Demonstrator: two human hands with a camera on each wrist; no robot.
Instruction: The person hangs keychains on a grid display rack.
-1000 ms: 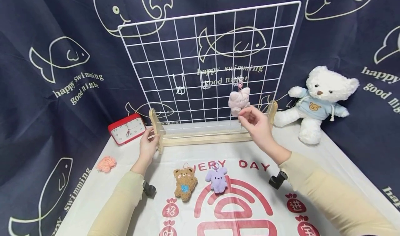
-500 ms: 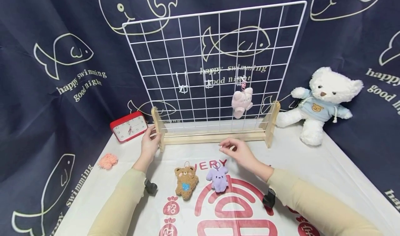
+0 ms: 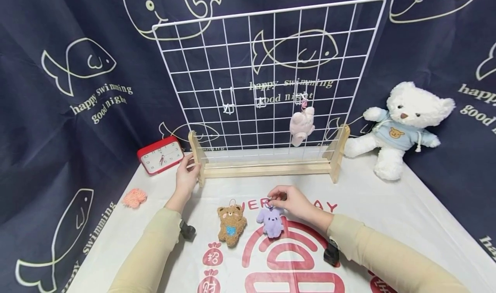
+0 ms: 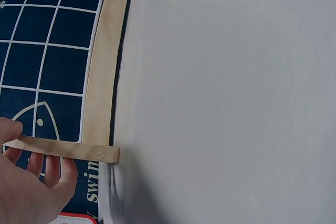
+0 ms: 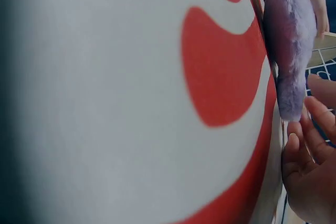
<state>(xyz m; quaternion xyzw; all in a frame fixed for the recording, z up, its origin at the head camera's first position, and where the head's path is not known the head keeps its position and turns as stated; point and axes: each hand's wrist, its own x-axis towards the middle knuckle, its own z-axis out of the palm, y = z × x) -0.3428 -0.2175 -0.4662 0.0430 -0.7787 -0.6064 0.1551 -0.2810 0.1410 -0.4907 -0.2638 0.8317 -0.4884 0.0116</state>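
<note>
My left hand [image 3: 187, 176] grips the left wooden foot [image 4: 68, 149] of a white wire grid rack [image 3: 274, 47]. In the left wrist view the thumb lies on one side of the foot, the fingers on the other. A purple plush keychain [image 3: 272, 223] lies face up on the table, and the fingertips of my right hand [image 3: 294, 201] are right at its ring. In the right wrist view, thumb and fingers curve close beside the purple plush [image 5: 291, 30]; I cannot tell whether they pinch the ring. A brown bear keychain [image 3: 231, 226] lies to its left.
A pink plush keychain [image 3: 302, 127] hangs from the rack's right hook. Two more white hooks, the left one [image 3: 227, 107] and the middle one [image 3: 261, 102], are on the grid. Around the rack are a red clock [image 3: 161, 155], a coral-coloured bundle [image 3: 134, 197] and a white teddy bear [image 3: 403, 129].
My right hand has left the hanging pink plush and come down and left to the purple keychain's ring. My left hand stays on the rack's foot.
</note>
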